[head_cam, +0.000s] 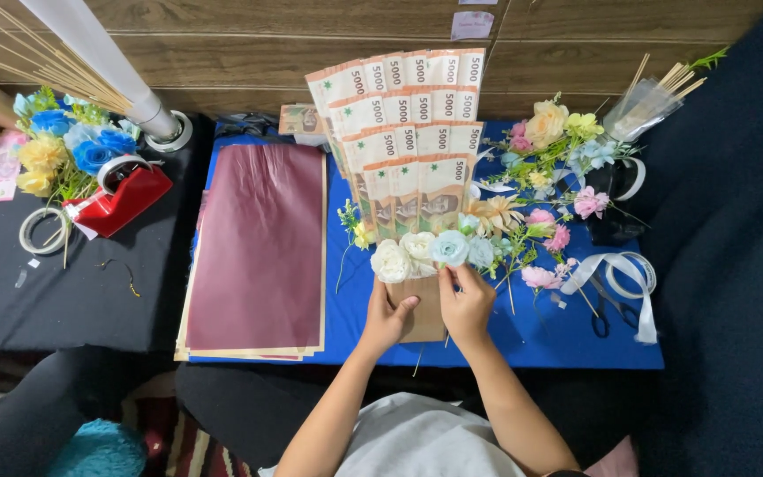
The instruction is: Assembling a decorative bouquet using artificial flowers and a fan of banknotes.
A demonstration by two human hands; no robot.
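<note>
Left hand (388, 316) fingers curled around the brown paper-wrapped stem of the fanned banknote bouquet (410, 150), lying on the blue-covered bench (355, 300). Right hand (466, 305) fingers pinch the pale blue fabric rose (449, 248), beside white fabric roses (404, 254). Maroon wrapping sheets (260, 243) lie left.

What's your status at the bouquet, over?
Left hand gripping brown paper base. Right hand pinching pale blue flower beside white flowers. Banknote fan behind; loose flowers at right.
</note>
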